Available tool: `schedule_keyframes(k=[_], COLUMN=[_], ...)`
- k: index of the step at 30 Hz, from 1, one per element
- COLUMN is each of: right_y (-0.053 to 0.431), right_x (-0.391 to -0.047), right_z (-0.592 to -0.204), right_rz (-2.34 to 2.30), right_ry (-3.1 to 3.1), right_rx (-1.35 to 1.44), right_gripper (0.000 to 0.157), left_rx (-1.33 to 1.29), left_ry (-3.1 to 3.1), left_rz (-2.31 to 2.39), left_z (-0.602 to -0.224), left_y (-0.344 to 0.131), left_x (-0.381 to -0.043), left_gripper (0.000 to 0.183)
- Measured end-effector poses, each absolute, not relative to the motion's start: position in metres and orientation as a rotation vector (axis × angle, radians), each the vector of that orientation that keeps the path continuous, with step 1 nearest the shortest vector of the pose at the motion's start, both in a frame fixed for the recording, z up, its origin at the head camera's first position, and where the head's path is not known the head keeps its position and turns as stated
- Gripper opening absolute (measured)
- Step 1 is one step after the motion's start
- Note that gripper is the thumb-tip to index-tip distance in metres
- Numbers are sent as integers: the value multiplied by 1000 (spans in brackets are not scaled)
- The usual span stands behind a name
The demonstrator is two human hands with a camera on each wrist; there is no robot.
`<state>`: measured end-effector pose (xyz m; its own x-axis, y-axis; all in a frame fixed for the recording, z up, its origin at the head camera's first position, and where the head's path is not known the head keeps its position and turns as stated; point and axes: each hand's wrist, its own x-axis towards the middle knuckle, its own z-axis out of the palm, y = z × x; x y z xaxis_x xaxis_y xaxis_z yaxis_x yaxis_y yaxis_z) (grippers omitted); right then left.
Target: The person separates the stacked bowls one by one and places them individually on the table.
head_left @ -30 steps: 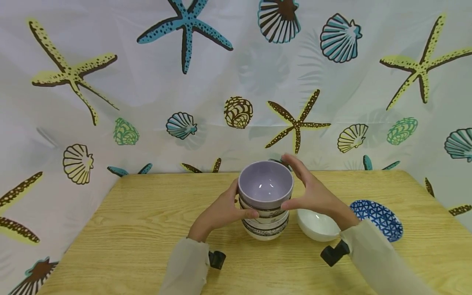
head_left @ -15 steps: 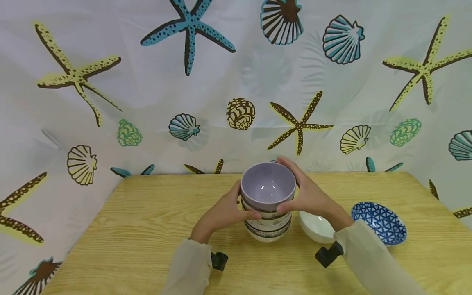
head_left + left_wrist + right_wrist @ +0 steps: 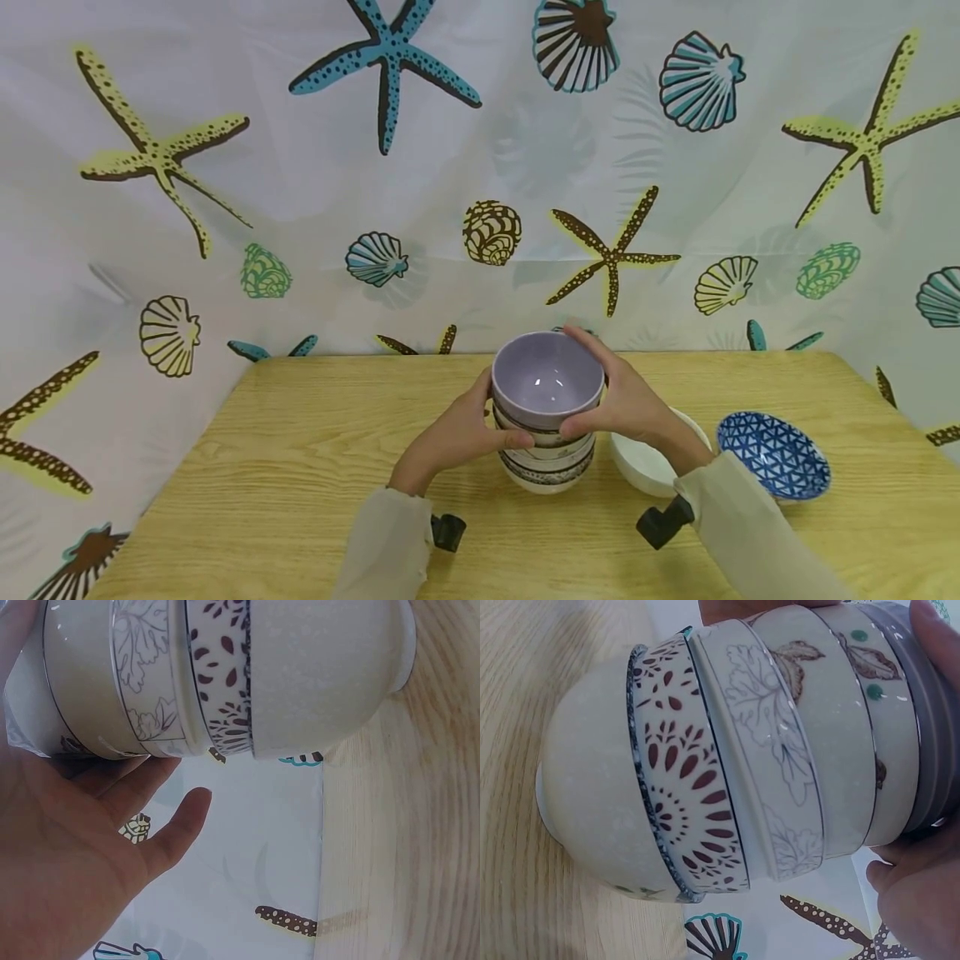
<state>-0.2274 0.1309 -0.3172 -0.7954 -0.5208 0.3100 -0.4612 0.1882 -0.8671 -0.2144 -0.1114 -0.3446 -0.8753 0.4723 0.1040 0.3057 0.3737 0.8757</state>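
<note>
A lavender bowl [image 3: 547, 379] tops an upright stack of several nested bowls [image 3: 679, 772] on the wooden table. Below it the white bowls carry brown leaf, grey leaf and maroon petal bands. My left hand [image 3: 459, 429] grips the stack's upper left side, its thumb across the front just under the lavender bowl. In the left wrist view, that hand [image 3: 82, 847] is level with the upper bowls. My right hand [image 3: 630, 404] holds the lavender bowl from the right, thumb at the front and fingers around the far side. Its farther fingers are hidden behind the bowl.
A plain white bowl [image 3: 643, 465] stands right of the stack, partly behind the right wrist. Farther right sits a blue-and-white triangle-patterned oval dish [image 3: 776, 457]. A white curtain [image 3: 435, 175] with shells and starfish hangs behind the table [image 3: 300, 450].
My right hand has moved in to the left, and its fingers have closed from apart onto the lavender bowl's side. The left hand keeps its hold. The whole view has shifted slightly.
</note>
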Motion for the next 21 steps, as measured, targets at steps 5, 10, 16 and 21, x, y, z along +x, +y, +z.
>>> schedule_keyframes(k=[5,10,16,21], right_y=[130,128,127,126], right_x=[-226,-225,-226,-226], right_z=[-317,-318,-320,-322], right_rz=[-1717,-1725,-1746,-1775], right_ry=[2377,2379,2380,2394], right_rx=[-968,-987,-1006,-997], right_gripper=[124,122,118,114], left_rx=[703,711,725,732], left_ry=[2468,2464,2463,2460], left_rz=[1513,1519,1524,1523], left_z=[-344,-344,-344,-344], left_y=[-111,-112,-114,-113], left_x=[-214,-214,-214,-214], left_gripper=[115,115,115,116])
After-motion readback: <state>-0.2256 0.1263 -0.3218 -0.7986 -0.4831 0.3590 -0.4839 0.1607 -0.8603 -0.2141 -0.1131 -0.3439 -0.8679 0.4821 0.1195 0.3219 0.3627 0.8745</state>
